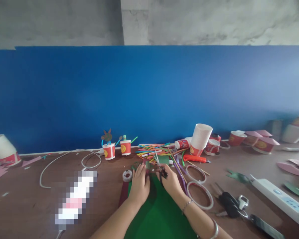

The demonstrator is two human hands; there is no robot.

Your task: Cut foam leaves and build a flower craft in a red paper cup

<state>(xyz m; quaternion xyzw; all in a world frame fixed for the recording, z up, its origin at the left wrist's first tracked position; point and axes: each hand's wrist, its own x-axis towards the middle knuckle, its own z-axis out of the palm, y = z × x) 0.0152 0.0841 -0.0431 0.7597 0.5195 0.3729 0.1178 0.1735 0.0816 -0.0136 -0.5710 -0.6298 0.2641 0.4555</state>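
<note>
My right hand (169, 181) is closed on the black handles of a pair of scissors (157, 159), whose blades stand apart and point up and away. Below both hands lies a large green sheet (156, 219), with a dark red sheet (123, 194) showing at its left edge. My left hand (140, 182) rests flat over the far left part of the green sheet, fingers stretched forward. Small dark green and dark red pieces (147, 164) lie just beyond its fingertips. A small tape roll (127, 175) is left of that hand.
Colored straws (151, 151) lie behind the hands. Two decorated cups (109, 151) stand back left; stacked cups (201, 139) and an orange cutter (195, 158) are back right. Tape rings (200, 196), keys (230, 202) and a power strip (281, 199) lie right. A cable (42, 172) curves at left.
</note>
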